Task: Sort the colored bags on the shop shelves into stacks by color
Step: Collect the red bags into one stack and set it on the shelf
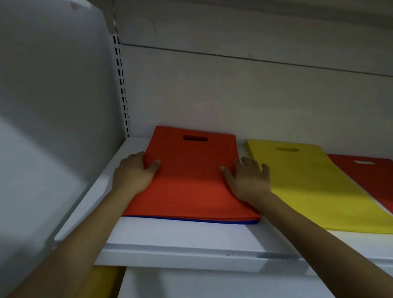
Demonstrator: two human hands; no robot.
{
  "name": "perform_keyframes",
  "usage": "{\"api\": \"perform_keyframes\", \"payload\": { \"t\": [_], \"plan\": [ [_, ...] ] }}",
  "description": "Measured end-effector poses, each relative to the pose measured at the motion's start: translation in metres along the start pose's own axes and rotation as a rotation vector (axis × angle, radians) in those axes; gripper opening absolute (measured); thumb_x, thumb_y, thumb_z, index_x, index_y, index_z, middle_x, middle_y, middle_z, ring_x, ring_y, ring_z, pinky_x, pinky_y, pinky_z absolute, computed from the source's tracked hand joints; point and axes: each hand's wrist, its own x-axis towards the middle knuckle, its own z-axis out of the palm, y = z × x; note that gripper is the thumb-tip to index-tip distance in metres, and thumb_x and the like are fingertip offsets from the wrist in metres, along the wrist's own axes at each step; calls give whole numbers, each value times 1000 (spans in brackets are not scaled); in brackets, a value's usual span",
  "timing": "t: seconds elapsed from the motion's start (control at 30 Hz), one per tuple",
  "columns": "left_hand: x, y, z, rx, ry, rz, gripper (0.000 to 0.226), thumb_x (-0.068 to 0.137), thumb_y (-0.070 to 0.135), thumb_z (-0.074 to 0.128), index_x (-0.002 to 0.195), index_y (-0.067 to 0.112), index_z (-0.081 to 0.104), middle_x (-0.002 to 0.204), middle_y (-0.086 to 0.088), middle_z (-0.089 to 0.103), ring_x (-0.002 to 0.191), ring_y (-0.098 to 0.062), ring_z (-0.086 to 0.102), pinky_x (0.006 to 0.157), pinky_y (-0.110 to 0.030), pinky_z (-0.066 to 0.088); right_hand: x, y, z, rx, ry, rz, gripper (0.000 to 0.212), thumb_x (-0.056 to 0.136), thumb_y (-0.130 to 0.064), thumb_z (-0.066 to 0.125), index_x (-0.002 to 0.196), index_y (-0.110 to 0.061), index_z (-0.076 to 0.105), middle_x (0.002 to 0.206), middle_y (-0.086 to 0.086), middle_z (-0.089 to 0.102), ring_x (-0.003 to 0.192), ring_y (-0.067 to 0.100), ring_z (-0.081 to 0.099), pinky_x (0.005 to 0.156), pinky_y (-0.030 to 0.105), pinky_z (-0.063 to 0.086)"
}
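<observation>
Evidently the left hand [134, 172] pinches the orange bags [190, 184] at their left edge, fingers apparently tucked under; the right hand [249, 178] rests flat opposite. Lifting them off the shelf [188, 237] could drag along the blue bag [188, 219] beneath, mixing colours.

The white shelf [188, 237] runs from 9 o'clock to 3 o'clock, with its front lip at 6 o'clock. Three lots lie flat on it, handle slots toward 12 o'clock.

- **Centre:** orange bags [190, 182] rest on a blue bag [188, 219]. Only the blue bag's front edge shows, and it lies directly on the board.
- **4 o'clock:** yellow bags [312, 186] lie just beside the orange bags, a strip of bare board between.
- **3 o'clock:** a red bag [372, 177] has its left edge hidden behind the yellow bags.

At 7 o'clock, below the board, there is a blurred yellow item [101, 283].
</observation>
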Motion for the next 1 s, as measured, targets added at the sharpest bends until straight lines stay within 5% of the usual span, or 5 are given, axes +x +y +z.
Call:
{"api": "perform_keyframes", "payload": {
  "t": [0.13, 0.3, 0.73, 0.83, 1.0],
  "plan": [
    [-1, -1, 2, -114, 88, 47, 48, 93, 40, 55, 135, 17, 49, 130, -11, 54, 117, -29, 52, 94, -38, 43, 0, 1, 6, -21, 73, -30, 79, 85, -66, 10, 102, -16, 69, 110, 10, 62, 106, 30, 55, 94, 45, 33],
    [0, -7, 2, -154, 190, 92, 37, 87, 32, 62, 123, 20, 58, 114, -8, 59, 105, -27, 56, 87, -45, 49, -1, 1, 7, 3, 264, -58, 55, 85, -59, 38, 71, -16, 70, 72, 9, 60, 70, 30, 60, 72, 39, 40],
    [-9, 0, -3, -243, 316, 97, 10, 92, 27, 56, 84, 21, 57, 77, 12, 55, 73, -16, 53, 59, -27, 36, -2, 5, -3, 426, 314, -170, 81, 77, -30, 73, 145, -8, 35, 133, 18, 54, 118, 34, 55, 94, 40, 33],
    [-14, 4, -11, -309, 374, 121, 13, 93, 30, 57, 81, 24, 55, 73, 13, 53, 68, -16, 53, 58, -28, 39, -3, 4, -17, 759, 198, -18, 94, 76, -12, 77, 150, -9, 20, 113, 15, 61, 96, 31, 60, 85, 38, 45],
    [-9, 24, -29, -401, 338, 207, 17, 95, 32, 53, 79, 28, 50, 70, 8, 54, 63, -12, 52, 57, -26, 37, 11, 20, -33, 1263, 126, 268, 29, 85, -22, 71, 83, 5, 62, 74, 15, 56, 68, 23, 51, 63, 38, 42]
  ]
}}
